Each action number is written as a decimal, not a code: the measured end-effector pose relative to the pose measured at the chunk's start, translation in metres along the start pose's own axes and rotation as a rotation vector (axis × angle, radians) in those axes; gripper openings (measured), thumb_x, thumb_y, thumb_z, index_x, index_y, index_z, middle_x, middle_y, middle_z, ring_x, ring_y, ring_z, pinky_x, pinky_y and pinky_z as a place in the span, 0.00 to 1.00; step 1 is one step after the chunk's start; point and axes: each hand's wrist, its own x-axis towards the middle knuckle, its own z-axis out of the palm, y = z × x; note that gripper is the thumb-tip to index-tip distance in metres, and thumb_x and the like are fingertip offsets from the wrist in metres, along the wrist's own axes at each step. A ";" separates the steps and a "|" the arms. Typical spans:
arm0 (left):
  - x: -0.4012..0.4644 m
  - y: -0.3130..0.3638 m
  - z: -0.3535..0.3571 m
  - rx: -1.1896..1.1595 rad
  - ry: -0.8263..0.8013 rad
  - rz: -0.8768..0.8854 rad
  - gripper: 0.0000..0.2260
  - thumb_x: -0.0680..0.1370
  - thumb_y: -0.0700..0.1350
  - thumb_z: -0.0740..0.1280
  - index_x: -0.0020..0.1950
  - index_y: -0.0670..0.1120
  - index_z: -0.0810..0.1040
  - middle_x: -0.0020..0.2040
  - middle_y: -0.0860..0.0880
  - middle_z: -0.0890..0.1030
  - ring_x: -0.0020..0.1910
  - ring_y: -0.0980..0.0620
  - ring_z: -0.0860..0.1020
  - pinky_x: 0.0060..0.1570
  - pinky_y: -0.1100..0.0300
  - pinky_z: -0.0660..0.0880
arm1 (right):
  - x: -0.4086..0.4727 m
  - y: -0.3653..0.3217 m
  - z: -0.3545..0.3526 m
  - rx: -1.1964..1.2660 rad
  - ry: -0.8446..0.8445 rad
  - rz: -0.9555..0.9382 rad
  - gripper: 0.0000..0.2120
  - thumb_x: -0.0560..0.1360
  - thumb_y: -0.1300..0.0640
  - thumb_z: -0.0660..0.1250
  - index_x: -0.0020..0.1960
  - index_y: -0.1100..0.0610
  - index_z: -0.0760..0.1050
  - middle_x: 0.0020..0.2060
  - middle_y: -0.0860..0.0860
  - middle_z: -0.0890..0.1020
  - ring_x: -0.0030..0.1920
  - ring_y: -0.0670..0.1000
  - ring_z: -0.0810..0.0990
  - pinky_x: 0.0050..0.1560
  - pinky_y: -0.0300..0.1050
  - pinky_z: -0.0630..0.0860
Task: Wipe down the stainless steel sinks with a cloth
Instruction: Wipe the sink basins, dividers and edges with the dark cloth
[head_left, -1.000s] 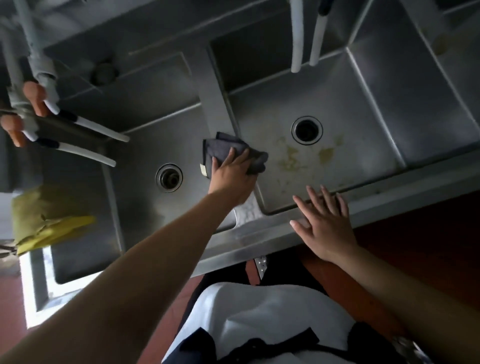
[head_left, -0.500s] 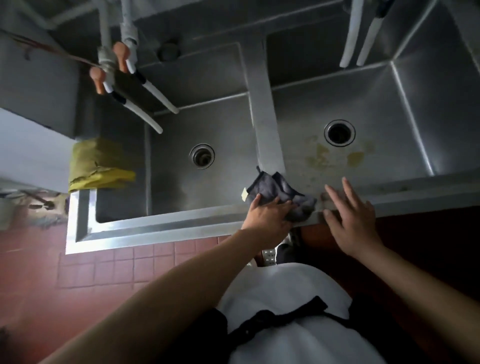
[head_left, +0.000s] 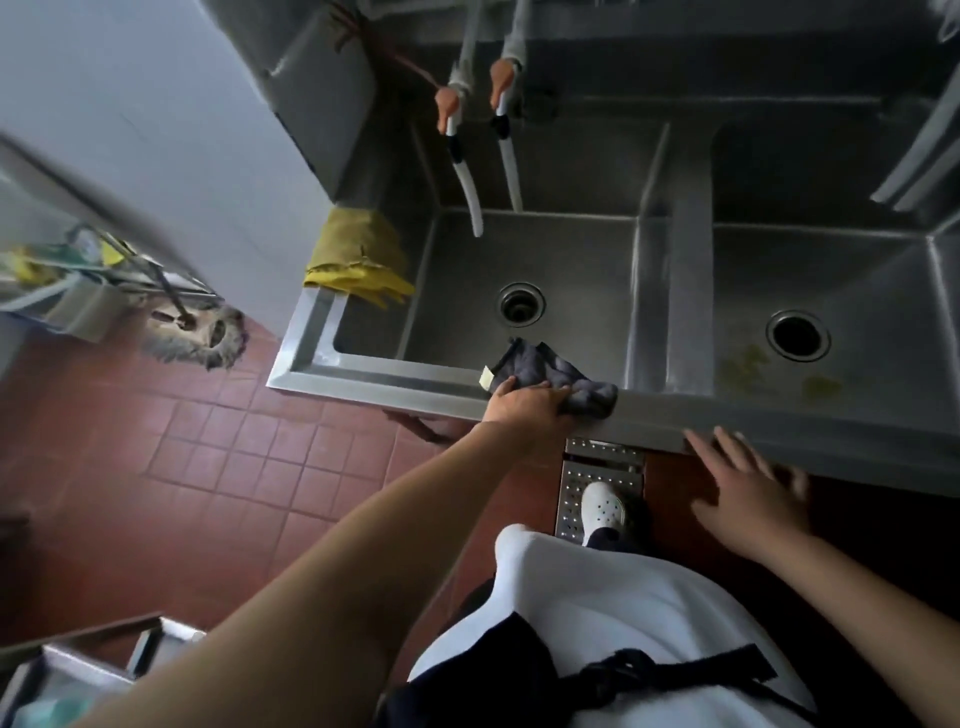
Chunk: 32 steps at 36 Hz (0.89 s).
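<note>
A stainless steel double sink fills the upper right: the left basin (head_left: 571, 270) with its drain (head_left: 522, 304), and the right basin (head_left: 857, 280) with yellowish stains near its drain (head_left: 797, 335). My left hand (head_left: 524, 408) presses a dark grey cloth (head_left: 550, 371) onto the front rim (head_left: 395, 379) of the left basin, near the divider (head_left: 688, 291). My right hand (head_left: 748, 491) hovers with spread fingers just below the front rim on the right, blurred, holding nothing.
Yellow rubber gloves (head_left: 358, 260) hang over the sink's left edge. Two taps with white hoses (head_left: 472, 171) reach over the left basin. A mop head (head_left: 197, 332) lies on the red tile floor at left. My white shoe (head_left: 602, 506) stands on a perforated floor grate.
My left hand slid the cloth from the divider down to the front rim and then leftward along it. My right hand came off the rim and dropped lower. The view swung left.
</note>
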 end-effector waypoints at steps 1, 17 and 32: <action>-0.002 -0.006 -0.002 -0.004 0.003 -0.009 0.24 0.79 0.61 0.58 0.75 0.59 0.64 0.75 0.49 0.69 0.74 0.52 0.66 0.75 0.50 0.49 | 0.000 0.001 -0.001 -0.026 0.009 0.005 0.44 0.75 0.42 0.64 0.77 0.34 0.36 0.80 0.43 0.41 0.80 0.48 0.41 0.73 0.69 0.52; -0.047 -0.168 -0.039 -0.013 0.166 -0.462 0.20 0.81 0.58 0.53 0.71 0.56 0.71 0.67 0.43 0.77 0.64 0.40 0.75 0.65 0.48 0.66 | 0.006 -0.021 0.009 0.246 -0.028 0.103 0.43 0.71 0.46 0.68 0.78 0.35 0.47 0.80 0.42 0.41 0.80 0.50 0.42 0.73 0.64 0.54; 0.016 0.061 0.011 0.094 0.099 -0.500 0.25 0.79 0.64 0.52 0.72 0.55 0.69 0.66 0.42 0.76 0.61 0.39 0.77 0.61 0.44 0.70 | -0.015 0.089 0.011 0.276 0.031 -0.191 0.37 0.76 0.48 0.62 0.78 0.37 0.47 0.80 0.42 0.51 0.79 0.46 0.47 0.75 0.61 0.48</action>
